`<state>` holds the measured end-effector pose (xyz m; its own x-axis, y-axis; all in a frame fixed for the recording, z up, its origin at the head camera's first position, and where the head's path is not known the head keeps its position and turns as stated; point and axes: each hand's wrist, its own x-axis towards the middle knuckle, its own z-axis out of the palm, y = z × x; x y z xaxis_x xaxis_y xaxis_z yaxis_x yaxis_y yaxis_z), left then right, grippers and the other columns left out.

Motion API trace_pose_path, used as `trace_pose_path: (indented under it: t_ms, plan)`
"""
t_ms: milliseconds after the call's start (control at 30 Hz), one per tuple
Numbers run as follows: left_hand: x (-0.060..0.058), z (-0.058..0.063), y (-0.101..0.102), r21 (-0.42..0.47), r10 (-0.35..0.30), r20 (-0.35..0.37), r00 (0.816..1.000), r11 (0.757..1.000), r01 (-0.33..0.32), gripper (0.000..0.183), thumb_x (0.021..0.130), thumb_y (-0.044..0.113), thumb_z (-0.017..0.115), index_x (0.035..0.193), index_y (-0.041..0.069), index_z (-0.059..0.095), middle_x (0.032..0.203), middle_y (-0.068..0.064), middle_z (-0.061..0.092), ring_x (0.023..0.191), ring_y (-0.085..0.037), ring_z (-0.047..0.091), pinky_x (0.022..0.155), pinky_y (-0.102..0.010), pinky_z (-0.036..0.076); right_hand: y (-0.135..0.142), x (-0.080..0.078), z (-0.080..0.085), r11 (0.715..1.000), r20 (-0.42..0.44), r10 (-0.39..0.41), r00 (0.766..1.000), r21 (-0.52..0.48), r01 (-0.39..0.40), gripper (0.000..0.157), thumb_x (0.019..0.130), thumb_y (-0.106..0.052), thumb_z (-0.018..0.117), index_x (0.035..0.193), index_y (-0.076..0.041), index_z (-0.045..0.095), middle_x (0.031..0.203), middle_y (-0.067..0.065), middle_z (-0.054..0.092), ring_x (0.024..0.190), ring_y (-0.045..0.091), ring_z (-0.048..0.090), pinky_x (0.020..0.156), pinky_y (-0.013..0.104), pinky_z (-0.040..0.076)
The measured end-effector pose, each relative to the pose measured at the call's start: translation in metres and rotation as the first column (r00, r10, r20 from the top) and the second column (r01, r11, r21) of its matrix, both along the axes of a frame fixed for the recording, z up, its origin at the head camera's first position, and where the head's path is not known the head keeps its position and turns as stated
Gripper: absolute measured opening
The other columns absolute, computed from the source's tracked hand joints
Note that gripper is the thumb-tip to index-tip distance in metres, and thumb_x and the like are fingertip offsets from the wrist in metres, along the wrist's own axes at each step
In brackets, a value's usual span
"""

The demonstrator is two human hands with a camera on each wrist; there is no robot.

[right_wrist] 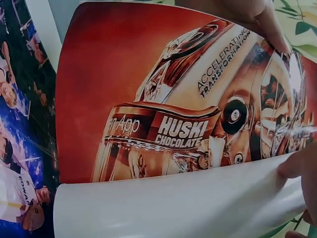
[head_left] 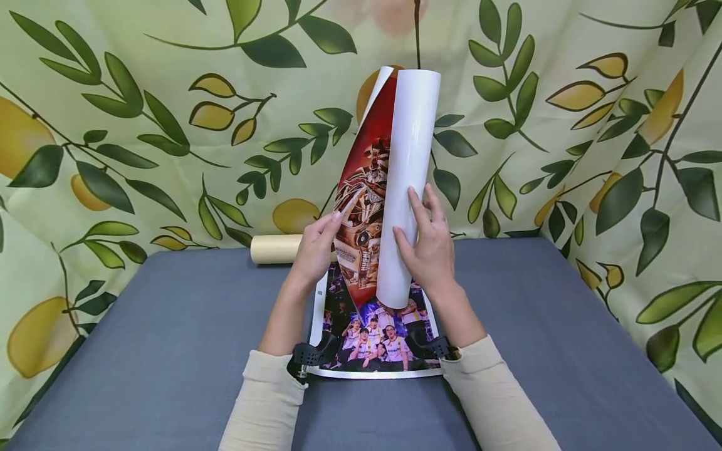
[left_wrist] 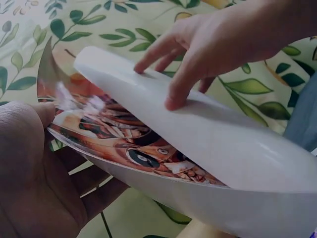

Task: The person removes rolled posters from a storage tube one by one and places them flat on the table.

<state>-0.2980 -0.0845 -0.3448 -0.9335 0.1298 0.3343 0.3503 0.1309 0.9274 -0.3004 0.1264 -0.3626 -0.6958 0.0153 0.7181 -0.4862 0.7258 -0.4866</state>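
In the head view a partly rolled poster (head_left: 366,213) stands tilted up over the table, its printed side showing a red and gold racing helmet. Its right side is a thick white roll (head_left: 414,131). My left hand (head_left: 317,247) pinches the poster's left edge, thumb on the print and fingers behind, as the left wrist view shows. With thumb and fingertips spread, my right hand (head_left: 431,250) touches the white roll. Beneath lies a second poster (head_left: 372,351), white-bordered with a group of people, partly hidden by the roll. "HUSKI CHOCOLATE" lettering shows in the right wrist view.
A cream-coloured roll (head_left: 274,249) lies at the back edge of the grey-blue table (head_left: 186,351), left of the posters. Behind and at the sides hangs a cloth (head_left: 316,94) printed with leaves and yellow fruit. Each wrist wears a black camera mount.
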Motion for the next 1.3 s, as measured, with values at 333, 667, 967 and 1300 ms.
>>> trace_pose_path:
  t_ms: [333,667,967,1300]
  plan:
    - [0.001,0.001,-0.003,0.010,-0.014,0.003,1.000,1.000,0.014,0.045,0.110,0.023,0.037,0.131,-0.008,0.061,0.142,-0.026,0.057,0.142,-0.033,0.047,0.123,-0.045,0.033,0.002,0.001,0.004,0.992,0.121,-0.072,0.990,-0.098,0.084,0.099,0.085,-0.047,0.079,0.161,-0.009,0.027,0.165,0.017,0.029,0.147,0.039,0.039,0.105,0.061,0.048]
    - [-0.002,0.004,-0.006,0.044,0.061,-0.004,0.998,0.997,-0.061,0.042,0.108,0.019,0.039,0.118,-0.014,0.063,0.128,-0.030,0.062,0.123,-0.028,0.056,0.115,-0.041,0.038,0.022,0.002,0.016,0.960,0.183,-0.033,0.983,-0.267,0.082,0.061,0.097,-0.022,0.058,0.155,-0.010,0.041,0.137,0.022,0.057,0.114,0.039,0.061,0.093,0.052,0.049]
    - [0.000,0.002,-0.011,0.185,0.086,0.107,0.991,0.977,-0.104,0.050,0.110,0.040,0.037,0.101,-0.002,0.063,0.083,-0.022,0.071,0.059,-0.030,0.073,0.058,-0.050,0.061,0.045,0.002,0.021,0.886,0.268,0.030,0.963,-0.452,0.099,0.037,0.107,-0.033,0.046,0.115,-0.005,0.069,0.091,0.009,0.067,0.087,0.019,0.060,0.075,0.033,0.045]
    - [-0.007,0.000,-0.020,0.252,0.292,0.058,0.955,0.921,-0.297,0.041,0.107,0.024,0.048,0.072,0.006,0.059,0.073,0.008,0.058,0.081,-0.008,0.052,0.078,-0.022,0.043,0.051,-0.007,0.020,0.505,0.190,0.373,0.908,-0.862,-0.027,0.035,0.110,-0.021,0.038,0.121,0.002,0.061,0.115,0.006,0.059,0.123,0.016,0.048,0.111,0.024,0.034]
